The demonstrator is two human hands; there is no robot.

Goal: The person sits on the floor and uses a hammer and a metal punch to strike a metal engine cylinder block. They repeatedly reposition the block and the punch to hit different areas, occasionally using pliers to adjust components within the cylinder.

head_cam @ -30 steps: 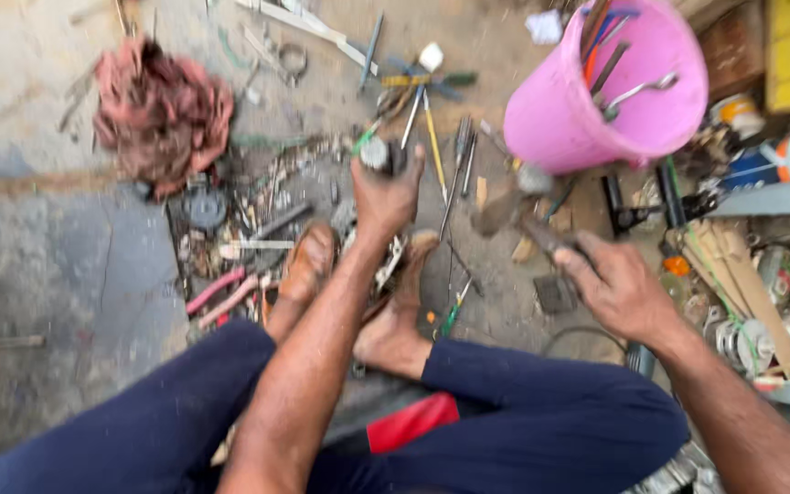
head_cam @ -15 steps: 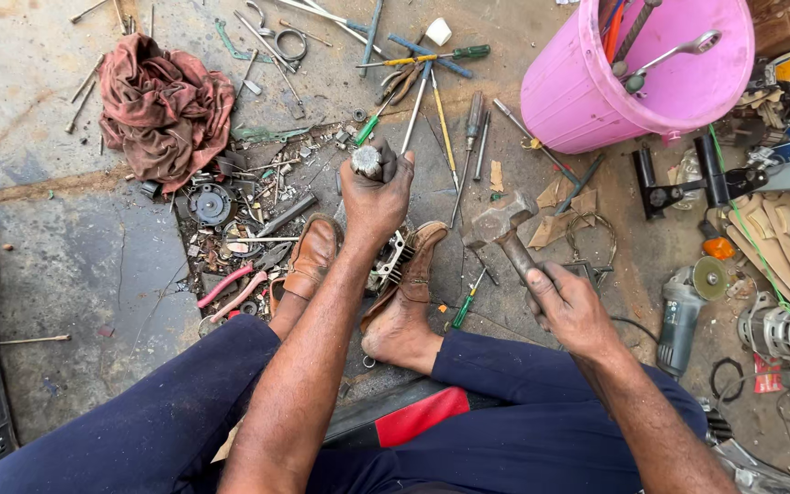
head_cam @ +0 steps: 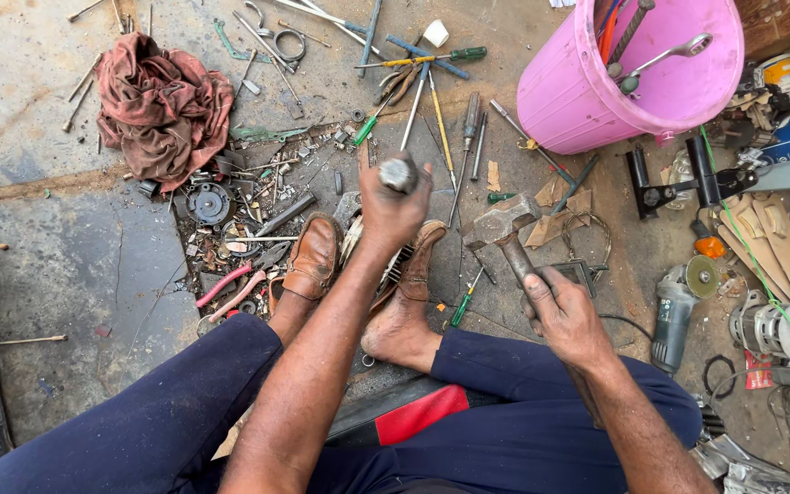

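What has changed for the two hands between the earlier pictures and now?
The right hand was reaching toward the hammer earlier; now it has closed on the handle and holds the head off the floor. The left hand still grips the same metal rod, upright over the part clamped between the shoes. The pink bucket and red rag have not moved.
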